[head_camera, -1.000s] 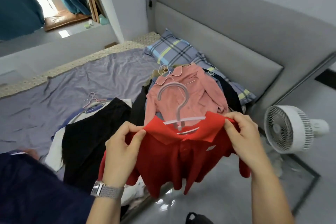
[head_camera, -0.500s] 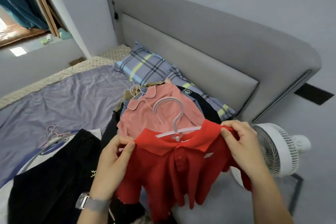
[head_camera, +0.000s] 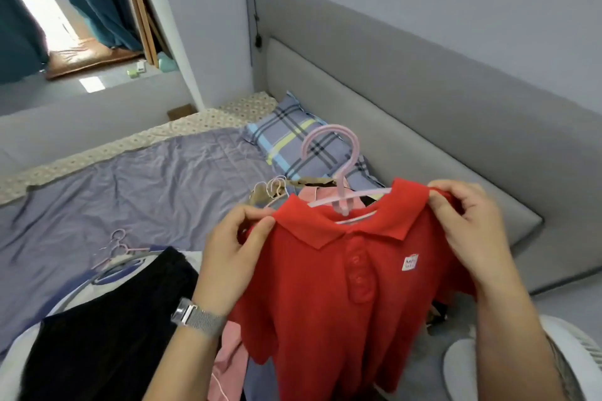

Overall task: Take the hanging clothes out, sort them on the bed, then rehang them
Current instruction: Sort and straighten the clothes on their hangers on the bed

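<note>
A red polo shirt [head_camera: 342,296] hangs on a pale pink hanger [head_camera: 338,169] in front of me, above the bed. My left hand [head_camera: 234,254] pinches its left shoulder and my right hand [head_camera: 465,225] grips its right shoulder. Behind the shirt lies a pile of clothes on hangers, topped by a pink shirt [head_camera: 312,194], mostly hidden. A black garment [head_camera: 107,329] lies on a white one at the lower left, with loose pink hangers [head_camera: 119,242] beside it.
The bed carries a purple sheet [head_camera: 136,192] and a plaid pillow [head_camera: 293,143] against the grey headboard [head_camera: 407,114]. A white fan [head_camera: 583,365] stands at the lower right on the floor. Curtains and a window ledge [head_camera: 81,58] are at the far left.
Both hands have lifted the red shirt higher and closer to me, so it now covers most of the pile. The view has swung left and down; the fan has slid to the corner.
</note>
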### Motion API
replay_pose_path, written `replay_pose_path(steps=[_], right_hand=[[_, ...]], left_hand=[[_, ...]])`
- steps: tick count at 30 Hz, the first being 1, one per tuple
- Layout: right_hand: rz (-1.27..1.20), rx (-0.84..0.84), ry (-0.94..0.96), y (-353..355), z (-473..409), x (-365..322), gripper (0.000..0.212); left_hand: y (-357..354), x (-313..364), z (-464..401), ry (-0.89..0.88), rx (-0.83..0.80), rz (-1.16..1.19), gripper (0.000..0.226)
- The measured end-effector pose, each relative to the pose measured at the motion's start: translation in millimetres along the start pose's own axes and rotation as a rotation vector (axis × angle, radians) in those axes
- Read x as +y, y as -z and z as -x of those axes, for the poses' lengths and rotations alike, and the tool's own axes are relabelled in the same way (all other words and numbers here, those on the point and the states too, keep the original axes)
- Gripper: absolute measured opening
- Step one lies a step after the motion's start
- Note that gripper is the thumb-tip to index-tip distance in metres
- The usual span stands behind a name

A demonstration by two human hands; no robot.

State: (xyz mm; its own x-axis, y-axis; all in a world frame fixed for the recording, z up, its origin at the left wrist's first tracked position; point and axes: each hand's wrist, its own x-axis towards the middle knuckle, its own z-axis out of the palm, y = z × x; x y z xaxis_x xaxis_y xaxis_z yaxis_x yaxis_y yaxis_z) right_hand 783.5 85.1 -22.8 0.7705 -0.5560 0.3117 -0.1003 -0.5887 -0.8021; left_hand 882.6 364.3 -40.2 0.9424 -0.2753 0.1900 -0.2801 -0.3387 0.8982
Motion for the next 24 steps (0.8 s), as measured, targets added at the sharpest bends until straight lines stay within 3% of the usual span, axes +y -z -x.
replay_pose_path(steps=[2,4,11,13,15,21,24], right_hand=[[-0.025,-0.131,0.032,-19,-49,-3,0.020],[-0.006,-0.301,0.026,-50,-90,7,0.023],[0.298,-0.664,-0.051,-182,-138,114,0.022],[0.379,-0.717,-0.064,-208,-145,136,0.018],[0.486,-0.721,-0.053,-233,-154,152,0.030],[0.761,-0.834,0.169,-288,-183,173,0.028],[0.852,-0.811,0.169,-297,-190,179,0.052]], left_hand=[[7,-3,-22,-0.083,0.151,-0.179,0.007],[13,-15,-33,-0.093,0.285,-0.349,0.024],[5,-60,-14,0.307,0.350,-0.274,0.018],[3,-66,-12,0.357,0.403,-0.240,0.024],[-1,-68,-13,0.413,0.426,-0.213,0.029],[-16,-77,-31,0.447,0.407,-0.314,0.024],[-24,-78,-46,0.440,0.398,-0.338,0.022]])
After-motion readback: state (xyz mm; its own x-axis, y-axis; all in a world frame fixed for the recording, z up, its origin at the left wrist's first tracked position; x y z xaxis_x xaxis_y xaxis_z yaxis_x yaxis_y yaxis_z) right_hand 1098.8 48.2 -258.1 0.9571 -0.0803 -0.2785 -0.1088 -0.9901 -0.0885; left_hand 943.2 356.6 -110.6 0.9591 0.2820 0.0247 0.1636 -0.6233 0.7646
